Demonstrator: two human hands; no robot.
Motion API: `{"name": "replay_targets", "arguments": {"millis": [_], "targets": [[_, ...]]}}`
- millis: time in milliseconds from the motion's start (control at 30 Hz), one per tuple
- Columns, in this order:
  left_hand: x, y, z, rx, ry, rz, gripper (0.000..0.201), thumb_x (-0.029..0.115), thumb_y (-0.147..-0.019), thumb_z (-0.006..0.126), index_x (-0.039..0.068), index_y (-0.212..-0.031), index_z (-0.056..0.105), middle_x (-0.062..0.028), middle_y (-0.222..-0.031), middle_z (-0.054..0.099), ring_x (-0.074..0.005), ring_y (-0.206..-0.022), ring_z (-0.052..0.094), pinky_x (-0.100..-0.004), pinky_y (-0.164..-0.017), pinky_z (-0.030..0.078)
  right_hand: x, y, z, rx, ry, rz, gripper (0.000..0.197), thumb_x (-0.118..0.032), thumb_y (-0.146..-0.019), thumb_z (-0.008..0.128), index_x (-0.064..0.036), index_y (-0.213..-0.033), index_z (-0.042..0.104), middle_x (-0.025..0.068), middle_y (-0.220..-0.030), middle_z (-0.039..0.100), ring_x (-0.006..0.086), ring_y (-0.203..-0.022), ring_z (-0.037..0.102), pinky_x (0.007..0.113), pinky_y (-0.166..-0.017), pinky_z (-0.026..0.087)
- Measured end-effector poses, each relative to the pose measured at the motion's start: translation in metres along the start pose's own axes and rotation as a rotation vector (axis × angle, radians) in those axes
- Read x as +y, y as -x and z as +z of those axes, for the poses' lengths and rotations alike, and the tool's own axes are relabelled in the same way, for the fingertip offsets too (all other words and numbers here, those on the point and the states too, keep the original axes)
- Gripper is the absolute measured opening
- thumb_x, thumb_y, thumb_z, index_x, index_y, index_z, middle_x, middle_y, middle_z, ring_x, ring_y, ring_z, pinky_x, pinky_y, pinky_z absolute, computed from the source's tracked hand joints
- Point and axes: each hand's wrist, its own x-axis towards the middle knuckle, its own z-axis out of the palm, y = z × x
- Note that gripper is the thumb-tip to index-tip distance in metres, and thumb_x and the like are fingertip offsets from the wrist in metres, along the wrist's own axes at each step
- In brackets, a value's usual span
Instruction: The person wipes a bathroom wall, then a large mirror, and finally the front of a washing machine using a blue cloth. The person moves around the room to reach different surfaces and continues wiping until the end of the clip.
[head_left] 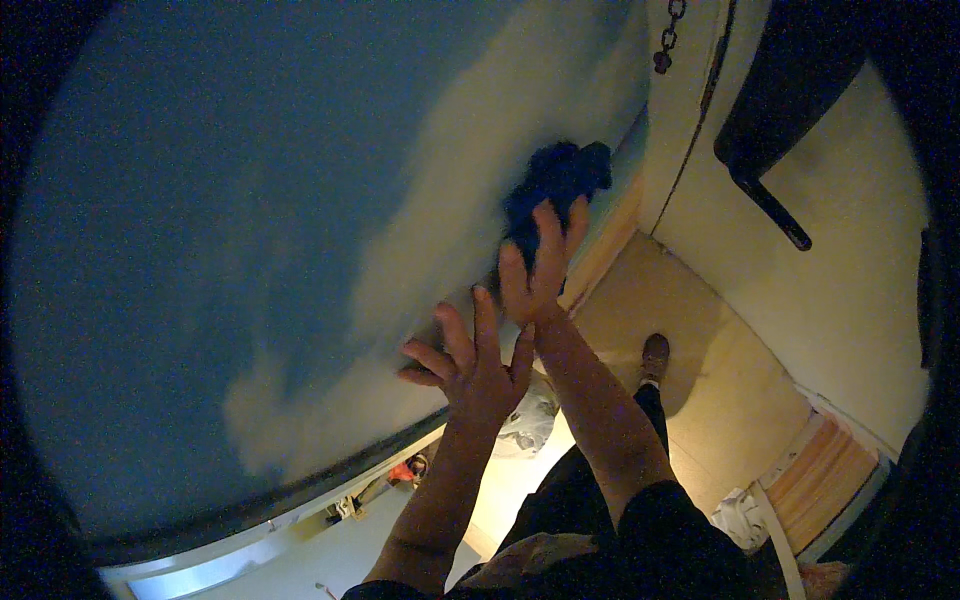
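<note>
My right hand reaches up to a crumpled dark blue cloth. Its fingers lie on the cloth, pressing it against a broad blue surface with pale, cloud-like patches. Lower and to the left, my left hand is open with its fingers spread. It is over the pale part of the same surface and holds nothing; whether its fingertips touch cannot be made out. The two hands are close together, the left thumb near the right wrist.
At the right is a pale door with a dark handle; a metal chain hangs at the top. My shoe stands on the tiled floor. A whitish bag lies below my hands, a white cloth at lower right.
</note>
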Motion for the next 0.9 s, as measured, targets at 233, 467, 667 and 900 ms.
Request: {"name": "replay_targets", "arguments": {"millis": [233, 467, 667, 900], "targets": [[0.017, -0.011, 0.009, 0.025, 0.111, -0.014, 0.060, 0.047, -0.082, 0.051, 0.011, -0.130, 0.042, -0.0214, -0.144, 0.012, -0.0504, -0.127, -0.013, -0.0645, -0.092, -0.017, 0.017, -0.004, 0.000, 0.050, -0.001, 0.529, 0.051, -0.024, -0.088, 0.042, 0.0006, -0.130, 0.030, 0.0275, -0.137, 0.016, 0.0399, -0.126, 0.020, 0.046, -0.104, 0.014], [0.013, -0.040, 0.006, 0.138, 0.327, 0.122, 0.058, 0.037, -0.079, 0.058, 0.007, -0.126, 0.045, -0.0210, -0.139, 0.027, -0.0463, -0.130, -0.011, -0.0604, -0.095, -0.017, 0.003, -0.013, 0.004, -0.040, 0.027, 0.469, 0.053, -0.030, -0.087, 0.045, 0.0006, -0.129, 0.034, 0.0299, -0.136, 0.019, 0.0433, -0.125, 0.019, 0.051, -0.103, 0.014], [0.027, -0.058, 0.019, 0.064, 0.068, 0.046, 0.057, 0.044, -0.081, 0.052, 0.011, -0.127, 0.047, -0.0165, -0.144, 0.018, -0.0479, -0.129, -0.012, -0.0614, -0.094, -0.017, 0.052, -0.064, 0.000, -0.030, -0.031, 0.113, 0.051, -0.026, -0.087, 0.045, 0.0011, -0.129, 0.034, 0.0286, -0.138, 0.016, 0.0391, -0.127, 0.019, 0.047, -0.104, 0.014], [0.037, -0.061, 0.026, 0.057, -0.072, -0.009, 0.056, 0.051, -0.080, 0.048, 0.017, -0.125, 0.050, -0.0193, -0.145, 0.009, -0.0523, -0.126, -0.011, -0.0655, -0.092, -0.015, 0.056, -0.073, 0.002, 0.130, -0.112, 0.635, 0.052, -0.029, -0.090, 0.040, -0.0021, -0.133, 0.029, 0.0208, -0.138, 0.021, 0.0342, -0.127, 0.021, 0.045, -0.104, 0.014]]}}
